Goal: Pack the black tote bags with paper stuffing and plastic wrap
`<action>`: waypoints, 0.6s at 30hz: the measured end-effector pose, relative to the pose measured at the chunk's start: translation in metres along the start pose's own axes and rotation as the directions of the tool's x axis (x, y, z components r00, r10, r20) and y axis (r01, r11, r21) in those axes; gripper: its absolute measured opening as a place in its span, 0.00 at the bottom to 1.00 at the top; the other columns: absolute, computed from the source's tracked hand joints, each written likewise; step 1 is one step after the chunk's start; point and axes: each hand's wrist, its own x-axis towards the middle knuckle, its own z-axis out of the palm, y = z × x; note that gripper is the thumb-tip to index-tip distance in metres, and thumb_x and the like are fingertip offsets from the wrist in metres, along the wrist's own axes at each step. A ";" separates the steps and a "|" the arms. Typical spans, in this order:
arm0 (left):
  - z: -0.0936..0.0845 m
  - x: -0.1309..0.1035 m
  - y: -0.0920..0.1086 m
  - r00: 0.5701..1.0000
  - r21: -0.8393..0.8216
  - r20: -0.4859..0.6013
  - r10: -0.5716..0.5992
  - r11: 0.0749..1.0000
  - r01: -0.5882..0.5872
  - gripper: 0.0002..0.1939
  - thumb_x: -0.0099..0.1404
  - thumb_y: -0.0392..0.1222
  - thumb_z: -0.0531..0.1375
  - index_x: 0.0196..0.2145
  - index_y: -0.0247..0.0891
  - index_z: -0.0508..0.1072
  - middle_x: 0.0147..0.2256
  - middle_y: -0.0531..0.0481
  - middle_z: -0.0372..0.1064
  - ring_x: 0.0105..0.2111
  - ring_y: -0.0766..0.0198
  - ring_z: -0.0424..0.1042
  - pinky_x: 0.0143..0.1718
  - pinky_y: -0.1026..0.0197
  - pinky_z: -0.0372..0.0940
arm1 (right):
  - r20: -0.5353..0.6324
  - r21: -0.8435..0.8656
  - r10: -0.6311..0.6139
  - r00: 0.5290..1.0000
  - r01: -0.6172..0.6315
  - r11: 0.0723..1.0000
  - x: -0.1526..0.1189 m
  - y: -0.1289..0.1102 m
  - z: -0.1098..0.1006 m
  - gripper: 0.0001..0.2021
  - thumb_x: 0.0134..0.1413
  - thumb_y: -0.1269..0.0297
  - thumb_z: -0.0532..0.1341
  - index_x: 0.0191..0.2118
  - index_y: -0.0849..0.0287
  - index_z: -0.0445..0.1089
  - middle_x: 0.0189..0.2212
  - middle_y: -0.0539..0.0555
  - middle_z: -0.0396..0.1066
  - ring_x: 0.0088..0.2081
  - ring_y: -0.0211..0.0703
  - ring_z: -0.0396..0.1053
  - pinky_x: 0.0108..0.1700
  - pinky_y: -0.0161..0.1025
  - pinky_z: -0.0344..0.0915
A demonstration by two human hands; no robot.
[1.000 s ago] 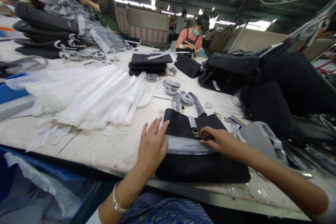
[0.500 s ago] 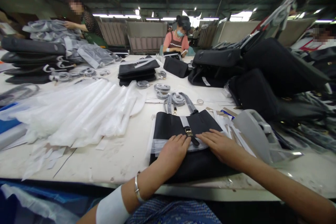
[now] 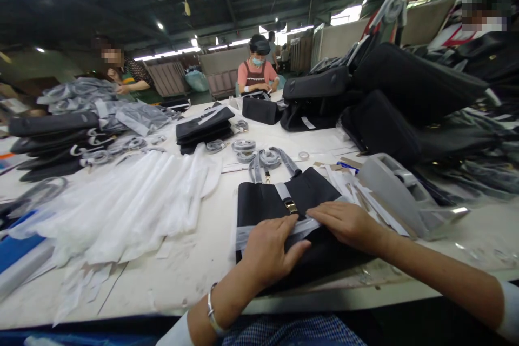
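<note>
A black handbag (image 3: 259, 200) lies flat on the table in front of me, with a gold buckle (image 3: 291, 206) on its strap. Clear film or tissue (image 3: 245, 234) runs across its flap. My left hand (image 3: 271, 248) rests on the bag below the buckle, open, its thumb spread toward the right. On the flap's right side lies my right hand (image 3: 344, 221), open, fingers stretched over the film. Wrapped shoulder straps (image 3: 270, 158) with a gold clasp sit just behind the bag's top edge. My hands hide the strap's lower tip.
White tissue sheets (image 3: 138, 205) spread at the left. A grey tape dispenser (image 3: 389, 189) and paper strips (image 3: 360, 194) lie to the right. Black bags (image 3: 206, 127) are stacked further back, others (image 3: 405, 97) piled at the right. Two co-workers (image 3: 257, 73) (image 3: 127, 78) are across the table.
My left thumb has spread away from the fingers, and the left hand now covers the buckle strap's tip. My right hand stays on the flap. The head view has tilted and shifted.
</note>
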 end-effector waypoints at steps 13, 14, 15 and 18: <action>0.003 0.005 -0.014 0.947 0.226 -0.232 0.221 0.960 -0.168 0.20 0.72 0.30 0.48 0.58 0.38 0.67 0.55 0.45 0.72 0.53 0.59 0.72 0.53 0.54 0.69 | -0.161 -0.047 0.020 0.987 -0.027 0.999 0.006 -0.002 -0.003 0.20 0.63 0.78 0.53 0.57 0.59 0.68 0.49 0.57 0.76 0.48 0.44 0.74 0.51 0.43 0.72; 0.004 0.005 -0.016 0.952 0.227 -0.219 0.214 0.960 -0.164 0.21 0.72 0.29 0.47 0.59 0.38 0.66 0.57 0.46 0.70 0.56 0.59 0.69 0.56 0.53 0.66 | -0.144 -0.063 0.019 0.989 -0.028 0.998 0.006 -0.002 -0.001 0.20 0.63 0.78 0.52 0.57 0.59 0.68 0.50 0.57 0.75 0.50 0.44 0.74 0.52 0.44 0.71; 0.007 0.006 -0.018 0.961 0.222 -0.193 0.196 0.963 -0.152 0.23 0.72 0.28 0.46 0.60 0.40 0.65 0.58 0.47 0.68 0.59 0.60 0.66 0.59 0.52 0.64 | -0.114 -0.070 0.022 0.993 -0.031 0.997 0.006 -0.002 0.002 0.21 0.63 0.78 0.52 0.58 0.59 0.68 0.51 0.58 0.74 0.51 0.45 0.73 0.53 0.46 0.71; 0.014 0.003 -0.022 0.995 0.181 -0.010 0.098 0.979 -0.094 0.24 0.71 0.30 0.49 0.62 0.44 0.62 0.62 0.50 0.63 0.63 0.58 0.61 0.63 0.47 0.59 | 0.070 -0.007 0.083 0.994 -0.083 0.997 0.002 -0.003 0.009 0.21 0.61 0.75 0.54 0.59 0.59 0.67 0.54 0.59 0.71 0.55 0.49 0.70 0.57 0.52 0.66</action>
